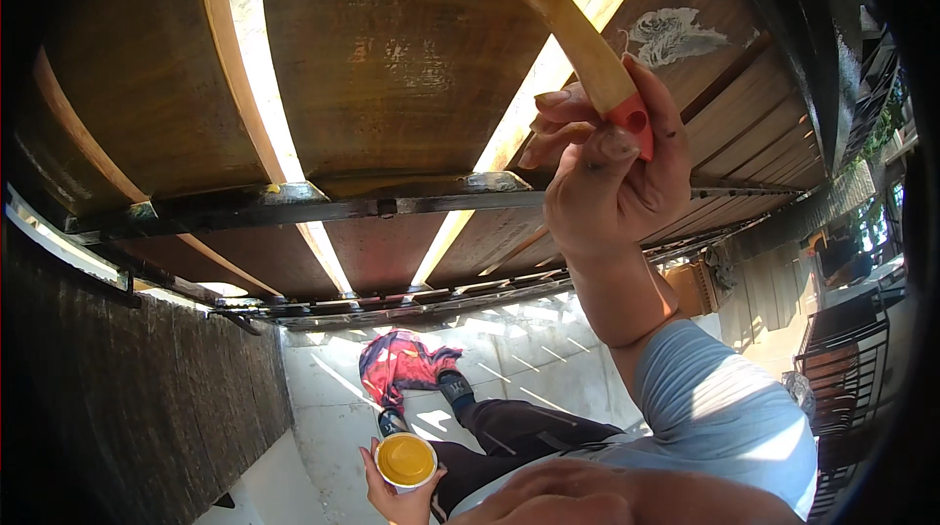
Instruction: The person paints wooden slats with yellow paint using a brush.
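My right hand (622,177) is raised and closed around the red-tipped end of a wooden paintbrush (563,16). Its handle widens toward the top edge, where the bristles lie out of view. Above and beyond the hand are dark brown wooden boards (367,65), with bright gaps and lighter battens between them. Low in the picture, my left hand (384,494) grips a white cup (407,461) from its sides. Yellow-brown liquid, like paint or varnish, shows inside the cup.
A dark metal bar (343,210) crosses under the boards. On the pale floor (333,383) a red patterned cloth (387,363) lies by my feet. A dark, rough wooden panel (147,388) stands at left. Metal racks (842,368) are at far right.
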Demonstrator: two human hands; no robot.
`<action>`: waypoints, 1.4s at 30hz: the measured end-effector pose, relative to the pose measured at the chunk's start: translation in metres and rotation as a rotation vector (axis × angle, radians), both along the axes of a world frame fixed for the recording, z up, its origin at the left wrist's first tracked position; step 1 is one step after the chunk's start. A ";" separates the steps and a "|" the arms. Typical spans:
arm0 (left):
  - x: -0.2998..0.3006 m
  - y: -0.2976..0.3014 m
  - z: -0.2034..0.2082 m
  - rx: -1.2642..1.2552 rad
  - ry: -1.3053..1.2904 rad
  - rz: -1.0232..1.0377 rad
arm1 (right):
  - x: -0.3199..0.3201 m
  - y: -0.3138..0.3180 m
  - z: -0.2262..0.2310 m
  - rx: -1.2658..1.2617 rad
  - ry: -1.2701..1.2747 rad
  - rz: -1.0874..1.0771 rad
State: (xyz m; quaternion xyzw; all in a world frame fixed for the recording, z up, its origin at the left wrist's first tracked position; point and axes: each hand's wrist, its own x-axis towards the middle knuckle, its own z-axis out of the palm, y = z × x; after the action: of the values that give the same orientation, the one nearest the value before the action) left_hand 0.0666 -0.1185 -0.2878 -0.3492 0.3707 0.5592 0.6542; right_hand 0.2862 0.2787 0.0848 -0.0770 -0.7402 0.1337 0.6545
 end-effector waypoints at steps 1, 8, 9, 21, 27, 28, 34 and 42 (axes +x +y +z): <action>0.005 0.002 0.014 -0.004 -0.007 0.001 | -0.006 0.005 -0.006 0.002 -0.007 -0.006; 0.069 0.030 0.172 0.133 1.329 -0.705 | -0.004 0.002 0.003 0.022 0.159 -0.039; 0.069 0.031 0.173 0.095 1.286 -0.694 | -0.005 -0.002 0.001 0.022 0.157 -0.039; 0.072 0.041 0.180 0.148 1.243 -0.698 | 0.027 -0.015 -0.016 -0.203 0.358 -0.131; 0.072 0.038 0.179 0.205 1.262 -0.644 | 0.033 -0.029 -0.038 -0.240 0.497 -0.023; 0.071 0.037 0.178 0.201 1.265 -0.643 | 0.033 -0.030 -0.044 -0.242 0.501 -0.021; 0.062 0.036 0.156 0.135 1.207 -0.660 | 0.026 -0.024 -0.056 -0.059 0.221 0.109; 0.036 0.044 0.162 -0.024 0.599 -0.643 | 0.013 -0.013 -0.024 0.018 0.050 -0.034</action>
State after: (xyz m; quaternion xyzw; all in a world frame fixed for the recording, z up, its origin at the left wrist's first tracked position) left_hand 0.1021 -0.0744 -0.1257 -0.0463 0.6403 0.3994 0.6545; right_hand 0.2988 0.2656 0.0609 -0.0804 -0.7233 0.1179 0.6756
